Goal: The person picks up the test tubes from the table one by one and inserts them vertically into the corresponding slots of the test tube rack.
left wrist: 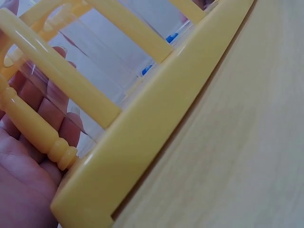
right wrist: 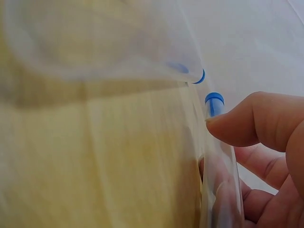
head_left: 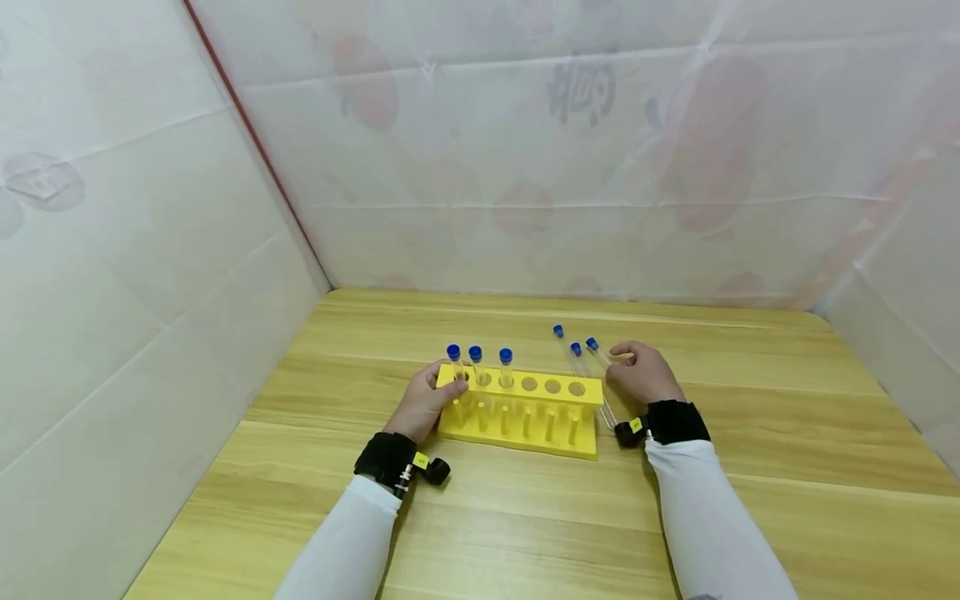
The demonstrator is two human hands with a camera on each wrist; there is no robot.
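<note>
A yellow test-tube rack [head_left: 525, 412] stands on the wooden table [head_left: 750, 433]. Three clear tubes with blue caps [head_left: 476, 367] stand in its left holes; the right holes are bare. My left hand [head_left: 427, 404] grips the rack's left end, fingers curled round its corner post [left wrist: 35, 126]. Three more blue-capped tubes [head_left: 577, 354] lie on the table behind the rack's right end. My right hand [head_left: 641, 371] rests on them, and its thumb and fingers pinch one clear tube [right wrist: 221, 190] near its blue cap [right wrist: 214, 100].
White sheeted walls [head_left: 150, 250] close in the table on the left, back and right. Bare wood [head_left: 525, 517] stretches in front of the rack and to its right.
</note>
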